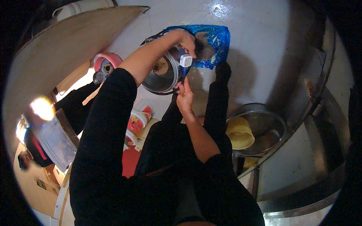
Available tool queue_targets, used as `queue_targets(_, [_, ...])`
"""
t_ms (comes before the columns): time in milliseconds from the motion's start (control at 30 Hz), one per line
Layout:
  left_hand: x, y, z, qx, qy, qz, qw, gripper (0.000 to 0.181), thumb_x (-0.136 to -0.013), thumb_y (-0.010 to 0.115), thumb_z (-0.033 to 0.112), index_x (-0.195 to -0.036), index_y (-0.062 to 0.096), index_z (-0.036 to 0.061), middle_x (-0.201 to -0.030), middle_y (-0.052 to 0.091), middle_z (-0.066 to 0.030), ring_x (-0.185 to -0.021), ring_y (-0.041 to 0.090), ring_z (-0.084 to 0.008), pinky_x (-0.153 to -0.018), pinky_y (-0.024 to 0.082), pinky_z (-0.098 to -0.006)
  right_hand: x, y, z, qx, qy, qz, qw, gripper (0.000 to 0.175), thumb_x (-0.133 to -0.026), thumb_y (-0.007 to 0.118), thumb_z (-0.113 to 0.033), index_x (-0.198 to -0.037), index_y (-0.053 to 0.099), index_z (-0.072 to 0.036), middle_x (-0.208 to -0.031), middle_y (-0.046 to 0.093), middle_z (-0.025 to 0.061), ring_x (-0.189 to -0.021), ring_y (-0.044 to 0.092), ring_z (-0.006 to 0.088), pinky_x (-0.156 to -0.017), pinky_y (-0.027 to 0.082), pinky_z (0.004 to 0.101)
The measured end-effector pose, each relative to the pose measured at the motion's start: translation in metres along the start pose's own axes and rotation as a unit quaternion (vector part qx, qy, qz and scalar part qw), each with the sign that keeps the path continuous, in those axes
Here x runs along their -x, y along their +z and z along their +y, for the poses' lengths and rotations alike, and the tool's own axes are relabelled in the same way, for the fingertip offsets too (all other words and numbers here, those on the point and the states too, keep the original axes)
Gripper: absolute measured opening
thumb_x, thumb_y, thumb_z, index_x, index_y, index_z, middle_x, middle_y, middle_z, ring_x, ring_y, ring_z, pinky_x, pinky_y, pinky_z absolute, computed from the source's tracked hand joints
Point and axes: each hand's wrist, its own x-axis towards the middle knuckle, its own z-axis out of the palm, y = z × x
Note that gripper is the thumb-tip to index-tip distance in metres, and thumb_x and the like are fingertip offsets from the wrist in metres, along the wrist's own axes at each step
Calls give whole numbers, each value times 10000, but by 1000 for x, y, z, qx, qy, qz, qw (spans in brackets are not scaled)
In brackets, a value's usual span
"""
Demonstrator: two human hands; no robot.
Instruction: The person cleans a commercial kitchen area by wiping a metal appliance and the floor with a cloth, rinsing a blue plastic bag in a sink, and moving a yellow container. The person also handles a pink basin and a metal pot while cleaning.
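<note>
A round metal drum or pot (160,82) with a pale rim stands on the floor before me, a black cable looped around it. My left hand (186,42) reaches over its far side, fingers curled just above a small white device (186,60); whether it touches the device is unclear. Below the device runs a blue and black piece (185,71). My right hand (185,96) has its fingers closed around the lower end of the black cable or handle. Beyond lies a blue plastic bag (222,36) with grey-brown smears.
A pink basin (117,58) holding a metal part is at left. Red-patterned buckets (135,125) stand near my legs. At right, a yellow bucket (240,134) lies in a large metal basin (271,135). A metal counter (299,163) borders the right; another person (36,147) is far left.
</note>
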Motion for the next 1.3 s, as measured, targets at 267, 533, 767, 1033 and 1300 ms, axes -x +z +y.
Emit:
queue_targets(267, [-18, -1, 31, -23, -103, -84, 991, 652, -653, 807, 521, -1112, 654, 84, -1094, 624, -64, -935, 569, -241, -799, 479, -404, -8, 4, 40, -74, 5, -45, 996, 528, -909, 436, 91, -1423, 369, -8, -903, 608, 50, -812, 577, 107, -617, 484, 229])
queue_targets(533, [-45, 7, 9, -19, -122, -73, 990, 449, -743, 762, 401, -1064, 687, 96, -1137, 646, -104, -987, 610, -264, -805, 493, -470, 42, 2, 68, -209, 124, 3, 970, 153, -934, 429, 9, -1022, 550, -24, -846, 591, 48, -688, 495, 112, -678, 429, 276])
queue_targets(767, [-33, 15, -1, -121, 50, 42, 990, 280, -719, 750, 319, -832, 732, 63, -867, 704, -126, -785, 657, -274, -678, 505, -443, 10, 10, 72, 172, -73, -58, 981, 246, -788, 544, 69, -1014, 582, -18, -920, 600, 198, -887, 562, 423, -771, 469, 458])
queue_targets(1033, [-25, 14, 5, -169, 37, 25, 985, 446, -804, 674, 449, -800, 707, 4, -745, 675, -122, -673, 614, -252, -631, 473, -425, -26, -8, 55, -173, 5, 9, 985, 187, -840, 461, 68, -1007, 485, -13, -824, 575, 115, -747, 579, 260, -644, 448, 332])
queue_targets(1300, [9, 13, 31, 48, -6, 1, 999, 622, -687, 774, 527, -1025, 693, 11, -917, 673, -129, -818, 632, -252, -689, 507, -429, -43, -10, -1, 188, 74, -119, 972, 312, -844, 526, 17, -1146, 451, 35, -905, 601, 265, -897, 578, 474, -720, 457, 507])
